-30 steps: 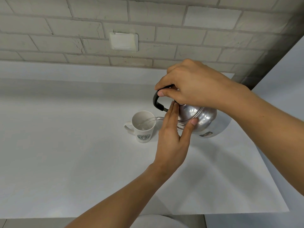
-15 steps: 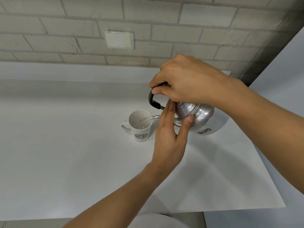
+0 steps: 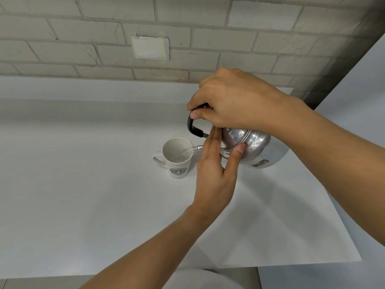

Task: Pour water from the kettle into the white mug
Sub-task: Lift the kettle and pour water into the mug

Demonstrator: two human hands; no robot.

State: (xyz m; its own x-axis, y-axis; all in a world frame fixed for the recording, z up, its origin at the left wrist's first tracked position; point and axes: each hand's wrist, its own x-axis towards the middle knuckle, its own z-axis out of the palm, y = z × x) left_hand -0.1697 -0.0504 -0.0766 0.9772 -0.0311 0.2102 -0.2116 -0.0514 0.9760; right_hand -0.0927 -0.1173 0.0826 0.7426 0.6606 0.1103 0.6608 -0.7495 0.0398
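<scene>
A white mug (image 3: 179, 166) with a dark round logo stands on the white table (image 3: 83, 184), its handle to the left. The shiny metal kettle (image 3: 257, 143) hangs tilted to the left just right of the mug, with its spout over the mug's rim. A thin stream of water (image 3: 184, 152) runs from the spout into the mug. My right hand (image 3: 235, 101) grips the kettle's black handle (image 3: 192, 128) from above. My left hand (image 3: 216, 174) lies flat against the kettle's lid, thumb on the body, and hides the base of the spout.
A pale brick wall with a white cover plate (image 3: 150, 47) rises behind the table. The table's right edge (image 3: 333, 205) runs diagonally under my right forearm, and its front edge is near the bottom of the view.
Both hands and the kettle hold almost the same pose. The kettle stays tilted and water keeps running into the mug. The view has shifted slightly.
</scene>
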